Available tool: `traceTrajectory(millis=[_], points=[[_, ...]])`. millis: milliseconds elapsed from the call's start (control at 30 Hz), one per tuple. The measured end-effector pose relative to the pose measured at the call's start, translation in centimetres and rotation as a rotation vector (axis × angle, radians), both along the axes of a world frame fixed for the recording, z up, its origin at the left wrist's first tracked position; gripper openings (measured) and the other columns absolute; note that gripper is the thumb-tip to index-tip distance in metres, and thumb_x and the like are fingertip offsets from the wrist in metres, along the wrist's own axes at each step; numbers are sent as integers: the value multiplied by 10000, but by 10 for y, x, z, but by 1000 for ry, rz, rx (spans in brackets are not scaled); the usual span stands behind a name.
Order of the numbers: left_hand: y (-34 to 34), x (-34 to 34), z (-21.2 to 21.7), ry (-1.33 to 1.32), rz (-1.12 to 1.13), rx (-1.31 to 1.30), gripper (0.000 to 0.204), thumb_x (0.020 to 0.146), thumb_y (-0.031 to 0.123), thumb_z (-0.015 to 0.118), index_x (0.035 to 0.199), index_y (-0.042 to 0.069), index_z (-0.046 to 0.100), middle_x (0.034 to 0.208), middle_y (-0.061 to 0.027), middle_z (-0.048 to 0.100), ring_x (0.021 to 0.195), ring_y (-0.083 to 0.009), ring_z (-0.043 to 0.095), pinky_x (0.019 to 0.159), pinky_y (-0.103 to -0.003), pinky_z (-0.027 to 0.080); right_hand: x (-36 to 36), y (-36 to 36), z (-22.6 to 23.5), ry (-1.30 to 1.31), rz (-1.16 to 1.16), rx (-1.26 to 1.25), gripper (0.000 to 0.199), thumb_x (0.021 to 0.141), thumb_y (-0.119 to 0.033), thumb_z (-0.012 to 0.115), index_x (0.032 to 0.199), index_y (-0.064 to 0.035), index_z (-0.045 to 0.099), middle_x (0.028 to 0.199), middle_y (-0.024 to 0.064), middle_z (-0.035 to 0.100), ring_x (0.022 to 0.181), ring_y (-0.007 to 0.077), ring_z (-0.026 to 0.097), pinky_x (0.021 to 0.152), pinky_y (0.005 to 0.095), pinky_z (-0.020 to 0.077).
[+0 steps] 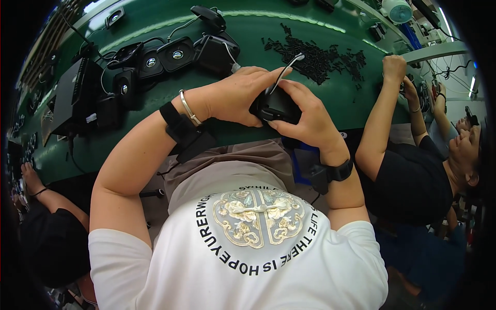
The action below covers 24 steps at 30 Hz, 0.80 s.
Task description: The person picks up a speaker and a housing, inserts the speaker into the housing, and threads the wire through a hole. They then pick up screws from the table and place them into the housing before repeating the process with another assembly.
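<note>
Both my hands hold a small black device (pixel 275 106) just above the near edge of the green workbench (pixel 217 93). My left hand (pixel 242 94) wraps its left side, fingers over the top. My right hand (pixel 305 113) grips its right side. A thin white cable (pixel 287 67) runs up from the device between my fingers. Black wrist straps sit on both my forearms, and a silver bangle circles the left wrist.
A row of black camera-like units with round lenses (pixel 164 56) and cables lies at the back left. A pile of several small black parts (pixel 320 56) is scattered at the back right. A person's arm (pixel 380 106) reaches onto the bench at right; another person (pixel 49 227) sits at left.
</note>
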<state>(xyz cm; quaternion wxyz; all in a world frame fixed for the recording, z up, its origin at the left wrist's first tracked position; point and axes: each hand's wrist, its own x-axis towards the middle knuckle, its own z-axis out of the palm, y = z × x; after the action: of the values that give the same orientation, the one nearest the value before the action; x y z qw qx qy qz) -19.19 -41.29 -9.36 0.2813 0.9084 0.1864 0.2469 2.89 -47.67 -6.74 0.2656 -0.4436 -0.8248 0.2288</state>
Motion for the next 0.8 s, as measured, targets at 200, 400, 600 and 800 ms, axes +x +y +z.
traceTrajectory(millis=[200, 400, 600, 800], points=[[-5, 3, -5, 42, 66, 40, 1121, 589, 205, 831, 1520, 34, 230, 1176, -167, 563, 1126, -365, 515, 1018, -432, 389, -3, -9, -7, -1, -48, 55, 751, 632, -169, 840, 1295, 30, 548, 1266, 203, 582, 1143, 340, 595, 978, 393, 479], [-14, 6, -4, -18, 149, 51, 1141, 573, 221, 825, 1521, 31, 219, 1078, -155, 557, 1037, -360, 514, 967, -435, 404, 0, -9, -11, -13, -45, 128, 743, 636, -150, 847, 1294, 30, 552, 1282, 207, 577, 1146, 345, 595, 984, 398, 480], [-13, 6, 0, -17, 144, 45, 1118, 573, 201, 812, 1513, 28, 233, 1089, -154, 549, 1034, -358, 508, 963, -431, 407, 2, -8, -6, -38, -29, 109, 752, 627, -153, 855, 1293, 27, 554, 1297, 204, 568, 1165, 353, 578, 984, 405, 480], [-8, 10, 7, 12, 129, 29, 1037, 595, 223, 804, 1479, 44, 293, 1105, -169, 572, 1094, -370, 512, 993, -427, 413, 8, -4, 4, -47, -6, 83, 758, 620, -144, 848, 1296, 22, 548, 1307, 194, 565, 1183, 364, 553, 993, 425, 469]])
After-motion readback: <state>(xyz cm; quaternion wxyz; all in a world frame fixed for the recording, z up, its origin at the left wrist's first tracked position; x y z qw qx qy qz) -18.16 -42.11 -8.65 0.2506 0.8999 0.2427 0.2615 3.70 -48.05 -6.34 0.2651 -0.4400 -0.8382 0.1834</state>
